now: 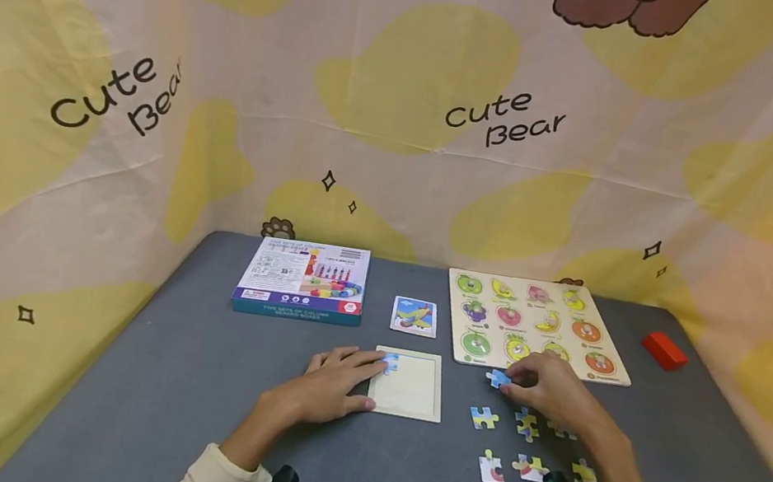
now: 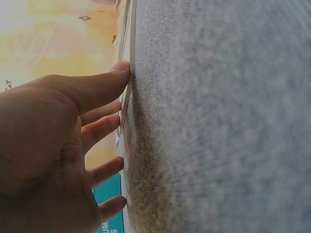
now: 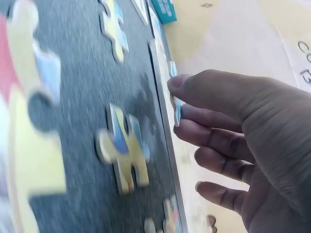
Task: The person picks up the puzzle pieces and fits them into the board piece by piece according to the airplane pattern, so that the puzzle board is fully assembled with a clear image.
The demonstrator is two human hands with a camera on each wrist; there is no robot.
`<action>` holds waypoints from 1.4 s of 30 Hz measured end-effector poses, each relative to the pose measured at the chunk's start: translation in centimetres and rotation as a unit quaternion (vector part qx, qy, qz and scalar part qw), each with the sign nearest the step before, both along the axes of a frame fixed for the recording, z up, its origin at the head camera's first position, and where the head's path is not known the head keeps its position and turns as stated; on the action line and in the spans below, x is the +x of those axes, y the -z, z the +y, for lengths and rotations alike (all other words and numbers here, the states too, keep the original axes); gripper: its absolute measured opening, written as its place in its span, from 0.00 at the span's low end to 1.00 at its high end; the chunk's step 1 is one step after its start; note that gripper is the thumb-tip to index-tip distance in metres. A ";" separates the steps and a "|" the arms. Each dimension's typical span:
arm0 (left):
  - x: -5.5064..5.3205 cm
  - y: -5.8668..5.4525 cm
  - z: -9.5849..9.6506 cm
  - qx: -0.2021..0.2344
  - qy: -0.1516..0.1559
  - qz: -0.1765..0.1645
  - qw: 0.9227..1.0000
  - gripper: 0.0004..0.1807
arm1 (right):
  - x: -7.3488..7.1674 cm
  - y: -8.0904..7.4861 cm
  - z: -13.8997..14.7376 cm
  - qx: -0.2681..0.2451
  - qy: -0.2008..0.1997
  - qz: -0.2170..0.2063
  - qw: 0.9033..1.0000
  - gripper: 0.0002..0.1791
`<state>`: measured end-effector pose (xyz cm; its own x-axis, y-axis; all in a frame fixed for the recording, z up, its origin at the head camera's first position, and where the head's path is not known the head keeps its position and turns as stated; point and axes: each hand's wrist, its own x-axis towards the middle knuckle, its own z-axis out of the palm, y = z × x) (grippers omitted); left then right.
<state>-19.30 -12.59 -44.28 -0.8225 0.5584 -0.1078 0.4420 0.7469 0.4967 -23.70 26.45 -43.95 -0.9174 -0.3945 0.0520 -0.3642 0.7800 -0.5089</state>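
My left hand (image 1: pixel 333 387) rests at the left edge of a white square puzzle tray (image 1: pixel 403 412), its fingers spread and fairly straight. In the left wrist view its thumb touches the tray's edge. A blue puzzle piece (image 1: pixel 392 365) lies in the tray's upper left corner, beside the fingertips. My right hand (image 1: pixel 552 389) pinches another blue puzzle piece (image 1: pixel 497 379) between thumb and fingers, to the right of the tray. The right wrist view shows that piece edge-on. Loose puzzle pieces lie below this hand, among them a yellow-and-blue one (image 1: pixel 483 418) and a white-and-red one (image 1: pixel 492 467).
Behind the tray lies a small picture card (image 1: pixel 414 317) with an aeroplane. A boxed toy set (image 1: pixel 301 282) stands at the back left. A fruit board (image 1: pixel 532 321) lies at the back right, just behind my right hand, and a red block (image 1: pixel 664 351) sits farther right.
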 end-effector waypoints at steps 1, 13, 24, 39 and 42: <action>0.0 0.0 0.0 0.000 -0.001 0.000 1.000 0.35 | 0.0 0.0 -0.3 0.000 -0.001 0.004 1.000 0.11; 0.0 0.1 -0.1 0.002 0.002 0.003 1.000 0.35 | -0.7 -0.4 -4.5 -0.012 -0.039 0.031 0.999 0.09; 0.1 0.1 0.0 -0.006 0.002 0.005 1.000 0.34 | -1.5 -0.8 -8.5 -0.024 -0.072 0.021 0.997 0.09; 0.2 0.1 -0.1 -0.005 0.001 0.004 1.000 0.34 | -2.4 -0.2 -12.1 -0.010 -0.102 0.017 0.995 0.09; 0.2 0.1 -0.1 -0.005 0.001 0.005 1.000 0.34 | -2.5 -0.1 -12.6 -0.006 -0.109 0.025 0.994 0.09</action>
<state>-19.13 -12.65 -44.38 -0.8219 0.5598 -0.1055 0.4490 0.7506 0.4848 -26.18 13.81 -43.87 -0.8059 -0.5833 0.1016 -0.5496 0.6733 -0.4946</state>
